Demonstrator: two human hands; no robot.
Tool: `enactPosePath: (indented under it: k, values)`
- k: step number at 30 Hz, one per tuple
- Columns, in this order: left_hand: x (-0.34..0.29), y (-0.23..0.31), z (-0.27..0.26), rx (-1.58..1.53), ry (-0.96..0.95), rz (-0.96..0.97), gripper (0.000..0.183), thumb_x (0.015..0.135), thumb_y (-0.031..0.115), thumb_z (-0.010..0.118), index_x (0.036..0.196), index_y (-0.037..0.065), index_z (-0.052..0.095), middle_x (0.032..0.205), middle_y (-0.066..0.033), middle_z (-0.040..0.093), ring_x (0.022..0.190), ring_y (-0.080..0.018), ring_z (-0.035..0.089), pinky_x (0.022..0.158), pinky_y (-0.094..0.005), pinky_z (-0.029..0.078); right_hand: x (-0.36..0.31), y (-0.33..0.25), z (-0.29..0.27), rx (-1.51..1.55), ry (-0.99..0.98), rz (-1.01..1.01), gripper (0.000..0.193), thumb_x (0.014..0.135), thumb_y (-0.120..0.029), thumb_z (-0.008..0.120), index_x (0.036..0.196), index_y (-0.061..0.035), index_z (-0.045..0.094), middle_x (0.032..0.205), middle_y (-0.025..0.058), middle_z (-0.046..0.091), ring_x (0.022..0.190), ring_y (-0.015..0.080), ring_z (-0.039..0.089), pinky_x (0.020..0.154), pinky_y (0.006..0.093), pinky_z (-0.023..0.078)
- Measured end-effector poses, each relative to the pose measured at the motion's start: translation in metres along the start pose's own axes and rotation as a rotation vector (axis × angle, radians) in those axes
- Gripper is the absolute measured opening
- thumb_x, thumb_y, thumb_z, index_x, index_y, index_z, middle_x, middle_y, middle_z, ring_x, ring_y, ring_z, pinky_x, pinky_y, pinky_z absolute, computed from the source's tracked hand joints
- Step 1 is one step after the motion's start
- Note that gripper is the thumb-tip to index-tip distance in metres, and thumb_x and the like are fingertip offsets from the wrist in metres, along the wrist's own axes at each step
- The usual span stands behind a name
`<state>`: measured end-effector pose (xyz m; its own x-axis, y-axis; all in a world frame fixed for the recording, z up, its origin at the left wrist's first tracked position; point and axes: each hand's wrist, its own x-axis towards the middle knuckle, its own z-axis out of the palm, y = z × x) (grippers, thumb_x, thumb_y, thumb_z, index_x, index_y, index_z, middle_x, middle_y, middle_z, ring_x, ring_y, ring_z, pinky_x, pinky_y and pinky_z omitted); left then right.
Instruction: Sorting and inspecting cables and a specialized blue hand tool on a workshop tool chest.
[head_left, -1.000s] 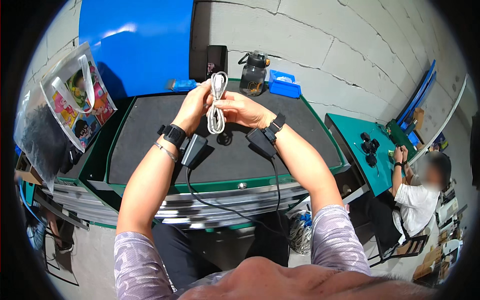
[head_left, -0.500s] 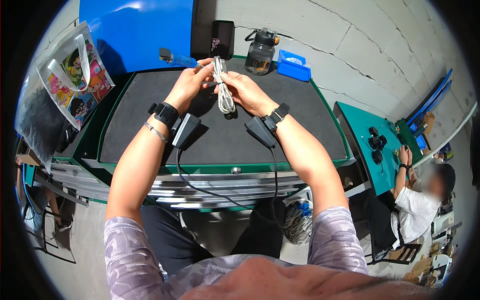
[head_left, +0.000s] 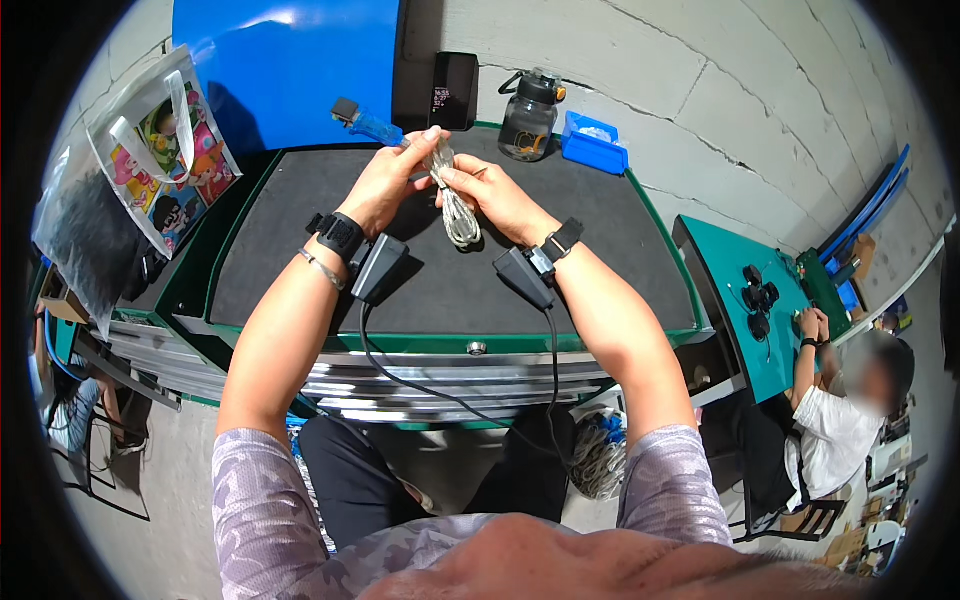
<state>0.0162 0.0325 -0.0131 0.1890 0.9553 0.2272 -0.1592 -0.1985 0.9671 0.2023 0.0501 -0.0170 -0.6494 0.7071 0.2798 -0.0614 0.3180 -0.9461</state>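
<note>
Gripping a pale looped cable bundle above the dark-topped counter, front and centre! Pinching its upper part with the left hand, curled tight between thumb and fingers. Grasping the same bundle from the other side with the right hand, closed on it too. Dangling at a tilt below the fingertips, loops lowermost. Spotting a translucent blue connector just beyond the left hand; impossible to tell whether joined to the bundle. Glancing along the far edge, left to right: past a dark device, past a lidded bottle, over to a blue tray. Wearing black straps on both wrists.
</note>
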Motion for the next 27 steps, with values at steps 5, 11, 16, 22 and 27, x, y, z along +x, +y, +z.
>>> enactPosePath:
  k: [5, 11, 16, 22, 27]
  values:
    - [0.003, 0.001, 0.001, 0.028, -0.007, 0.008, 0.041, 0.096, 0.051, 0.054, 0.105, 0.012, 0.062, 0.094, 0.0007, 0.06, 0.087, -0.0079, 0.053, 0.079, -0.0252, 0.042, 0.003, 0.001, -0.002, 0.146, -0.065, 0.116, 0.034, 0.101, -0.034, 0.051, 0.115, -0.0052, 0.063, 0.079, -0.0005, 0.063, 0.068, 0.0038, 0.057, 0.059, 0.0197, 0.044]
    - [0.004, -0.004, -0.002, 0.233, -0.109, -0.07, 0.044, 0.096, 0.055, 0.052, 0.087, 0.013, 0.06, 0.079, 0.0026, 0.056, 0.074, -0.0081, 0.05, 0.08, -0.0306, 0.042, 0.002, 0.01, -0.005, 0.087, -0.072, 0.249, 0.035, 0.101, -0.038, 0.051, 0.102, -0.0064, 0.064, 0.074, -0.0004, 0.063, 0.063, 0.0053, 0.058, 0.055, 0.0213, 0.045]
    - [0.003, -0.002, 0.0, 0.079, -0.039, -0.124, 0.053, 0.094, 0.062, 0.048, 0.092, 0.011, 0.062, 0.092, -0.0044, 0.061, 0.089, -0.0157, 0.055, 0.089, -0.0377, 0.043, 0.002, 0.009, -0.007, 0.012, -0.062, 0.113, 0.034, 0.101, -0.04, 0.05, 0.096, -0.0087, 0.062, 0.073, -0.0002, 0.063, 0.062, 0.0044, 0.055, 0.056, 0.0203, 0.042]
    - [0.0, 0.0, 0.004, -0.072, 0.044, -0.102, 0.066, 0.092, 0.066, 0.048, 0.114, 0.005, 0.058, 0.109, -0.0109, 0.062, 0.106, -0.0212, 0.057, 0.099, -0.0414, 0.041, 0.003, 0.007, -0.01, 0.076, -0.049, 0.092, 0.034, 0.102, -0.041, 0.047, 0.098, -0.0102, 0.061, 0.072, -0.0007, 0.062, 0.06, 0.0032, 0.051, 0.055, 0.0196, 0.038]
    - [-0.005, 0.003, 0.001, -0.061, 0.011, -0.102, 0.072, 0.093, 0.062, 0.049, 0.126, -0.002, 0.053, 0.12, -0.0164, 0.06, 0.115, -0.0258, 0.055, 0.102, -0.0434, 0.041, 0.001, 0.004, -0.009, 0.076, -0.05, 0.087, 0.036, 0.102, -0.042, 0.047, 0.096, -0.0103, 0.062, 0.071, -0.0003, 0.063, 0.057, 0.0037, 0.051, 0.052, 0.0183, 0.036]
